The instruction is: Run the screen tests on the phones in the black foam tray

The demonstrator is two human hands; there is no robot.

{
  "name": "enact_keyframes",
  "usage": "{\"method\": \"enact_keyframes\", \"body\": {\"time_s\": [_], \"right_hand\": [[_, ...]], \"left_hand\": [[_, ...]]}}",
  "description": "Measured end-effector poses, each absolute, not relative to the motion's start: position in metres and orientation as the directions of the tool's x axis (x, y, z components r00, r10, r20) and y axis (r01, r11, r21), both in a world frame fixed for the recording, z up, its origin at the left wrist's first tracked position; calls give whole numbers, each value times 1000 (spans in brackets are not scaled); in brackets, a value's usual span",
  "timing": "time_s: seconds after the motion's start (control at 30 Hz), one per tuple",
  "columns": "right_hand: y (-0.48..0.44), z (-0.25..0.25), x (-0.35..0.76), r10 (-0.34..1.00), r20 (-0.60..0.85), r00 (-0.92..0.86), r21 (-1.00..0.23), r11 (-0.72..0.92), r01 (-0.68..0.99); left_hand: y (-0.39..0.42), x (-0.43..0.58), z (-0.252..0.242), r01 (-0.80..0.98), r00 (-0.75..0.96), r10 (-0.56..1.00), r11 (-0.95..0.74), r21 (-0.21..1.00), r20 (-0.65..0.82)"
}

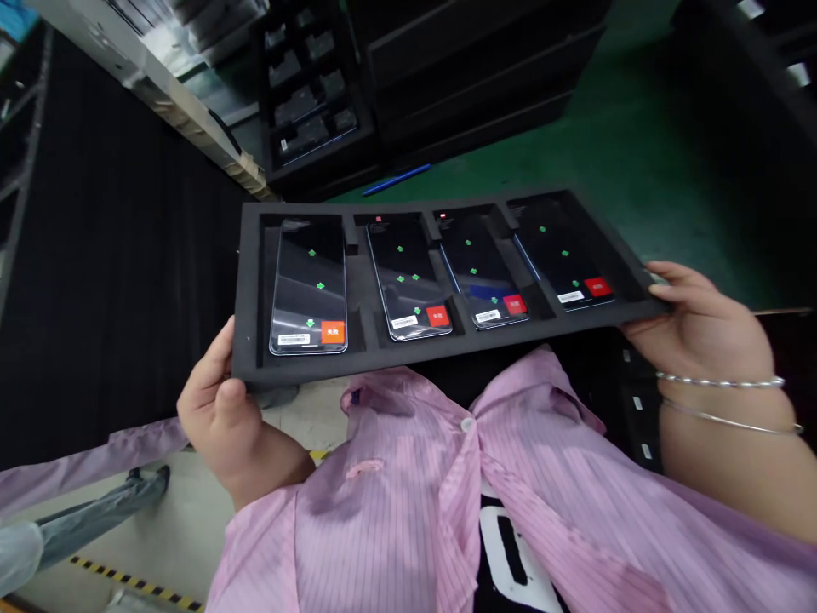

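Matte slotted tray [357,359], glossy phones [311,294] — hands [226,413] gripping

One camera, worn on the person's head, gives this view. It looks forward and steeply down over the front of the pink shirt [376,477], which fills the bottom middle. The tray [249,289] spans the middle, near enough that its whole length fits and the arrows [400,249] on the phones [311,298] show clearly. Its near edge faces the wearer, its far edge the green surface [613,153] beyond. The left hand [220,404] and right hand [708,328] frame its ends. Past the near left corner, the camera sees down to the floor [185,519].
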State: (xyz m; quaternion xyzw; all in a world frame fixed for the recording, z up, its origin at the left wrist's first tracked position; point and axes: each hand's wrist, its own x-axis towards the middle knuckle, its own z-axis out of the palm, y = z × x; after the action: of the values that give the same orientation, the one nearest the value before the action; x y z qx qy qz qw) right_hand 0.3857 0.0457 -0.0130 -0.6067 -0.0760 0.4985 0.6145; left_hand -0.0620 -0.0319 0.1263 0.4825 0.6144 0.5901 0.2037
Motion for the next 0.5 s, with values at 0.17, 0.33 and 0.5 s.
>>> {"method": "enact_keyframes", "body": {"time_s": [0.17, 0.33, 0.5], "right_hand": [[47, -16, 385, 716, -484, 502, -846, -236, -479], [47, -23, 385, 720, -466, 514, -868, -258, -425], [47, -17, 384, 713, -503, 488, -847, -294, -443]], "left_hand": [[-27, -52, 124, 471, -487, 727, -248, 847, 484], [-24, -61, 119, 431, -453, 744, -300, 851, 491], [-18, -83, 105, 287, -485, 792, -258, 923, 372]]}}
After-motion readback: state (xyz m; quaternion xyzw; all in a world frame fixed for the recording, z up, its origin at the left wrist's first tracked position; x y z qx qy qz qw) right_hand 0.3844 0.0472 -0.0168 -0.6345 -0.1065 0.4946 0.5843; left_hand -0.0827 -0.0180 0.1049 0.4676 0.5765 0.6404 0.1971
